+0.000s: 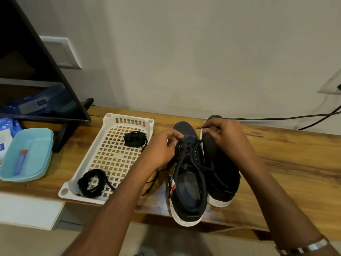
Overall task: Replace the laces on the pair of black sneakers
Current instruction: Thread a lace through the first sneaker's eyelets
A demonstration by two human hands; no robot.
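My left hand (163,145) pinched the black lace (191,147) at the eyelets of the left black canvas sneaker (186,182) on the wooden bench (286,154), while my right hand (225,135) pinched its other end above the second sneaker (221,174)

Probably a home: television (27,58) on a wooden shelf (276,150).
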